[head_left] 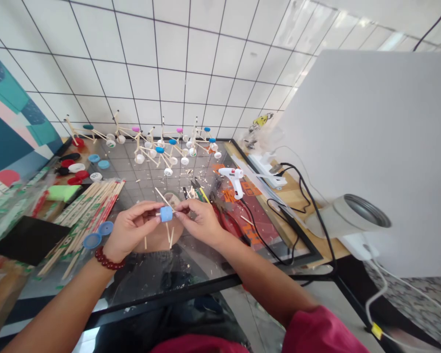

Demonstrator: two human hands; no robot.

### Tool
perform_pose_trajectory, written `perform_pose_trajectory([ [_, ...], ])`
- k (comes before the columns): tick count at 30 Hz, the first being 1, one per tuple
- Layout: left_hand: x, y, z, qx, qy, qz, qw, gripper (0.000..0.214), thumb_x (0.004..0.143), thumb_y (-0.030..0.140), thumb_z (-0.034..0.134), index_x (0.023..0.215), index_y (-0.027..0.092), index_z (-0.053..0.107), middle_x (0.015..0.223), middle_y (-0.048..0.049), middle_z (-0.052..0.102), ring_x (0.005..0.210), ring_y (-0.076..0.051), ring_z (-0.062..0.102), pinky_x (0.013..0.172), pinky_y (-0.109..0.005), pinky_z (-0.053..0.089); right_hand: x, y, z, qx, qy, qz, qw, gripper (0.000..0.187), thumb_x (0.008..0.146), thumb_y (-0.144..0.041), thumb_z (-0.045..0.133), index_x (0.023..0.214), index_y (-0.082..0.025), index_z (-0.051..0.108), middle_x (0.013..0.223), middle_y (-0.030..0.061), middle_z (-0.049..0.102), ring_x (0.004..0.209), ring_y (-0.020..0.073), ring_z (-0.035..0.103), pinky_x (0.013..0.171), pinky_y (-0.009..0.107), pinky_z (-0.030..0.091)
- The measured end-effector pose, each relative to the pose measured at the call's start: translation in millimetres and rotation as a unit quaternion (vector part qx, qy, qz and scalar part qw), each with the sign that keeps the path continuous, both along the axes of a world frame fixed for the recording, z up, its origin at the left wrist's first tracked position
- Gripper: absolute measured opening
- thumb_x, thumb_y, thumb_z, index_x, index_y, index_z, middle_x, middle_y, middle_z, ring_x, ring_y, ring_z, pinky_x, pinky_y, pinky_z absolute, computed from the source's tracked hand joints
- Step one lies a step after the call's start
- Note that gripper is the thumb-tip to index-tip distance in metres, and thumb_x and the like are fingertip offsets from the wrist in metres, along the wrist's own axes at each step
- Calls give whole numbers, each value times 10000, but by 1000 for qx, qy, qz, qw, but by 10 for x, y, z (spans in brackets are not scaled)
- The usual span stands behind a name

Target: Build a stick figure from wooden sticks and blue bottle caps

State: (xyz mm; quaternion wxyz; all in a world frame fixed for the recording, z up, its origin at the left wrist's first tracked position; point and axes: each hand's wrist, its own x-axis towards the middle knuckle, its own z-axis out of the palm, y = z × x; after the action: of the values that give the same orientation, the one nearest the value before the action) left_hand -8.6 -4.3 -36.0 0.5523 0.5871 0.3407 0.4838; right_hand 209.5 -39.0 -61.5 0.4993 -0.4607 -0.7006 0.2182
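1. Pinching a blue cap (166, 214) up off the glass, the left hand (134, 230) and right hand (200, 223) are nearly closed, with a thin stick (164, 198) angling past it.
2. Crowding the left side, bundled sticks (84, 220) are lying beside the left wrist.
3. Sitting upper right of the hands, a glue gun (232, 180) is resting within reach.
4. Crossing beneath the forearms, the table's edge (161, 299) is bounding the near side.

Free room: glass tabletop (191, 282) between hands and body, only small wood chips there.
Left of L hand (134, 230): bundle of wooden sticks (84, 220) and blue bottle caps (92, 240), very near, block the way.
Ahead of hands: stick-and-cap models (161, 152), well apart, stand close together.
Right of R hand (200, 223): red-handled pliers (222, 218) just beside, then hot glue gun (234, 181), black cable (268, 245).
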Motion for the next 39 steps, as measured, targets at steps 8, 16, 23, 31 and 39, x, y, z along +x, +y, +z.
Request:
perform_pose_trajectory([
  [8, 10, -5, -63, -39, 3, -2, 999, 392, 672, 384, 1029, 993, 203, 895, 1055, -113, 865, 951, -248, 814, 964, -405, 674, 19, -14, 2, 87, -54, -4, 995, 57, 1001, -254, 681, 1002, -222, 727, 901, 40, 796, 808, 190, 755, 794, 308, 618],
  [16, 11, 9, -80, 50, 13, -11, 999, 311, 723, 332, 994, 995, 215, 899, 1077, -117, 848, 963, -241, 823, 880, -345, 701, 14, 2, -37, 127, -57, 57, 989, 383, 976, -253, 739, 1357, -280, 707, 1213, 81, 822, 1085, 231, 790, 1016, 391, 646],
  [23, 27, 4, -82, 82, 7, -26, 996, 278, 762, 280, 960, 1032, 238, 908, 1046, -103, 842, 959, -220, 828, 895, -317, 700, 16, 26, -78, 91, -9, 70, 993, 335, 969, -267, 763, 1302, -229, 760, 1169, 87, 843, 1032, 215, 817, 964, 347, 661],
  [31, 17, 2, -85, 78, 47, -17, 996, 295, 743, 273, 963, 1035, 256, 919, 964, -90, 845, 878, -218, 816, 842, -326, 704, 50, 23, -55, 65, 1, 93, 994, 345, 963, -257, 761, 1303, -286, 803, 1168, 70, 857, 1024, 239, 826, 951, 383, 680],
  [39, 18, 7, -136, 44, 74, -2, 996, 324, 691, 338, 988, 993, 239, 922, 969, -102, 853, 891, -235, 809, 835, -340, 692, 62, 51, -116, 35, 4, 98, 995, 321, 936, -292, 779, 1251, -271, 831, 1144, 72, 867, 1006, 241, 830, 937, 385, 682],
])
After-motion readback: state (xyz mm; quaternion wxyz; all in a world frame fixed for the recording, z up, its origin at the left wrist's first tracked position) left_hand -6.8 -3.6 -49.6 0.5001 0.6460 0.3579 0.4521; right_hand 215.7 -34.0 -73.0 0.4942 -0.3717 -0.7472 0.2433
